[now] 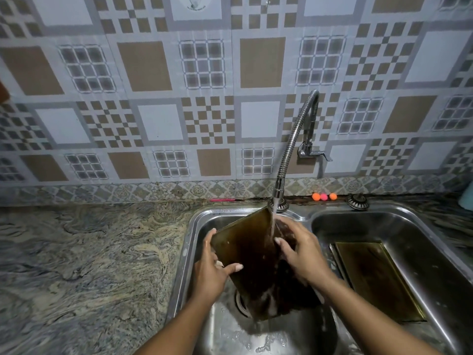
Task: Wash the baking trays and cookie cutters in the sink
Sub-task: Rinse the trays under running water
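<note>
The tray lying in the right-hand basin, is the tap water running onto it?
No, the water falls on the tray held tilted in the left basin, while the other tray lies apart.

Wall tiles: a patchwork of white, tan and grey squares, checkerboards and grid blocks is shown.
Border strip: floral medallions in muted grey, tan and blue are seen.
Countertop: swirled granite, veined in grey, beige and black.
Double sink: plain silver steel, unpatterned.
Flexible faucet: ribbed chrome.
Held baking tray: dark brown, darkened to near black where wet.
Second baking tray: dark brown, edged in a brassy gold rim.
Small balls: two orange, one pink.
Stick on the counter: pink.
</note>
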